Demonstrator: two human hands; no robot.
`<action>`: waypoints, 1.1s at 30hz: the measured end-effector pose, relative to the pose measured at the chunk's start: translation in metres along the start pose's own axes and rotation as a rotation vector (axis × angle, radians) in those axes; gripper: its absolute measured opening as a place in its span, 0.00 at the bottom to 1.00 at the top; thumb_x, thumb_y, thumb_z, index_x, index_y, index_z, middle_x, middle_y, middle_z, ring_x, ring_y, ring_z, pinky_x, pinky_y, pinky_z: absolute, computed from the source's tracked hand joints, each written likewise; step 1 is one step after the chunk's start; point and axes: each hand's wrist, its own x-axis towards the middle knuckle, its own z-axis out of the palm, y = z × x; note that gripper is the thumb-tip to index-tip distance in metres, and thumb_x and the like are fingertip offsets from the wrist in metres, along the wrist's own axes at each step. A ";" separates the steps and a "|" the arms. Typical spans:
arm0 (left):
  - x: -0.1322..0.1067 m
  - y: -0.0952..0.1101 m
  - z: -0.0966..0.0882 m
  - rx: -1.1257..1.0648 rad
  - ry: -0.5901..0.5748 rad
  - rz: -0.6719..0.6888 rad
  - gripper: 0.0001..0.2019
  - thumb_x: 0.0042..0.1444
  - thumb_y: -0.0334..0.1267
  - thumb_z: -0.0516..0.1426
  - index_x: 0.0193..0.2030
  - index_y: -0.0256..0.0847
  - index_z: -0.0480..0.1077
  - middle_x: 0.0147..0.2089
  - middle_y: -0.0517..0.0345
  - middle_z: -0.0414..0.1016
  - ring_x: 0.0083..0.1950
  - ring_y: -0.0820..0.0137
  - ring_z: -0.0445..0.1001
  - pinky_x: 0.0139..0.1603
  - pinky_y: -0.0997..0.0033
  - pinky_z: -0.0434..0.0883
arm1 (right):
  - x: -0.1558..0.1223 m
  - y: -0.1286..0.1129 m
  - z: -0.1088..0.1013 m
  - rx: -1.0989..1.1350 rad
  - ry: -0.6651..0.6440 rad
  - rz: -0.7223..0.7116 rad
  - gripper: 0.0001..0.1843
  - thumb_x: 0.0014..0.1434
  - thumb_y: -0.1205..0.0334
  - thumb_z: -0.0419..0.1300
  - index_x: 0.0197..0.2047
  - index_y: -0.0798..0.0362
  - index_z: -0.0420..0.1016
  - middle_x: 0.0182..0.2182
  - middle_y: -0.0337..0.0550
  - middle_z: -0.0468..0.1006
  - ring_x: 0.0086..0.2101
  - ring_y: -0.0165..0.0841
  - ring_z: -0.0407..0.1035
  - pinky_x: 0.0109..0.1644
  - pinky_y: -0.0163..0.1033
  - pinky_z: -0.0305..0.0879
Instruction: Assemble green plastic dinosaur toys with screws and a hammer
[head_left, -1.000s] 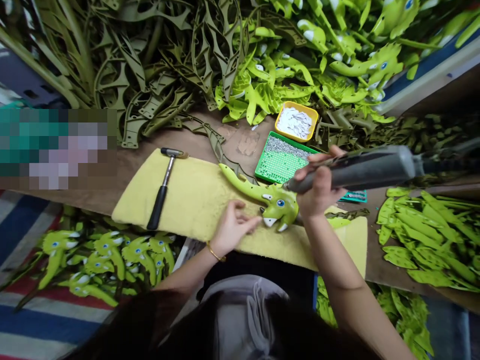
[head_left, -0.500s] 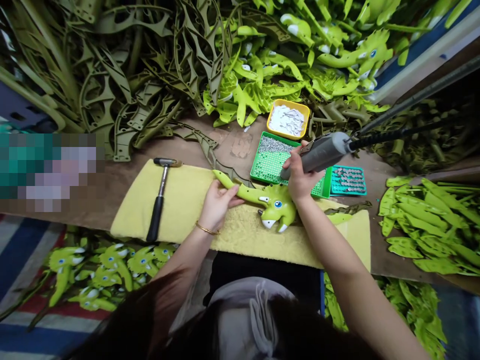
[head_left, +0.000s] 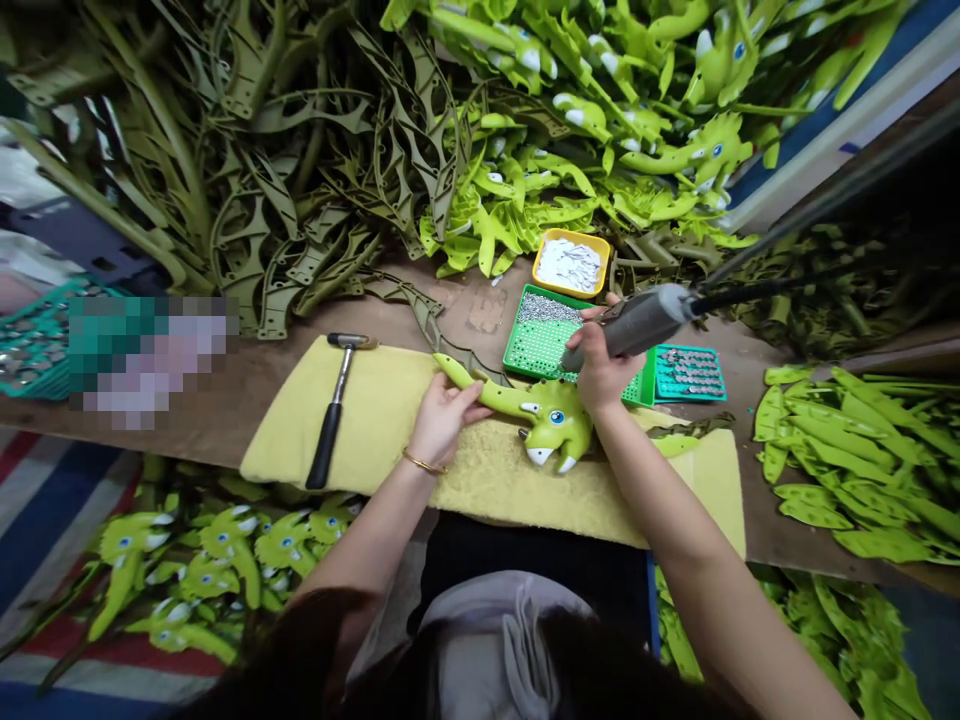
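Observation:
My left hand pinches the long curved arm of a lime-green dinosaur-head toy, with thumb on top. The toy lies on a yellow cloth pad, its blue eye and white-tipped snout showing. My right hand is wrapped round a grey electric screwdriver, tilted with its front end pointing down-left above the toy's crest. Whether its tip touches the toy cannot be made out. A dark olive plastic strip lies behind the toy. On the pad's left part rests a hammer with a black handle.
Behind the pad are a green tray of screws, a yellow tray with small white pieces, and a teal tray of metal parts. Olive parts and green toy pieces are heaped behind; green halves lie right.
The view has shifted slightly, bringing more of a teal basket in at the left. Both hands keep their hold, and the toy and screwdriver stay almost where they were.

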 end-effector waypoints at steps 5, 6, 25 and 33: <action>-0.011 -0.011 0.007 -0.052 -0.082 -0.080 0.19 0.44 0.34 0.67 0.39 0.36 0.63 0.36 0.56 0.77 0.37 0.69 0.79 0.37 0.66 0.80 | -0.014 -0.039 0.000 0.122 0.039 -0.096 0.26 0.55 0.41 0.58 0.52 0.44 0.64 0.35 0.37 0.70 0.19 0.22 0.64 0.24 0.34 0.65; -0.012 -0.014 0.009 -0.059 -0.094 -0.087 0.19 0.44 0.34 0.67 0.39 0.36 0.63 0.37 0.56 0.77 0.37 0.69 0.78 0.37 0.67 0.80 | -0.022 -0.044 0.001 0.143 -0.004 -0.087 0.25 0.55 0.41 0.57 0.52 0.43 0.64 0.35 0.37 0.70 0.19 0.22 0.64 0.23 0.33 0.65; -0.009 -0.029 0.013 -0.099 -0.120 -0.054 0.25 0.40 0.41 0.70 0.39 0.38 0.60 0.34 0.59 0.76 0.38 0.65 0.79 0.43 0.57 0.80 | -0.046 -0.028 0.008 0.108 -0.220 -0.069 0.25 0.57 0.43 0.57 0.56 0.39 0.62 0.35 0.36 0.69 0.21 0.23 0.66 0.25 0.35 0.67; -0.008 -0.025 0.013 -0.065 -0.086 -0.052 0.24 0.42 0.40 0.69 0.40 0.39 0.61 0.34 0.60 0.76 0.40 0.66 0.79 0.43 0.60 0.78 | 0.008 0.002 0.020 -0.120 0.028 -0.012 0.23 0.55 0.44 0.58 0.47 0.50 0.68 0.34 0.41 0.72 0.22 0.25 0.67 0.29 0.38 0.70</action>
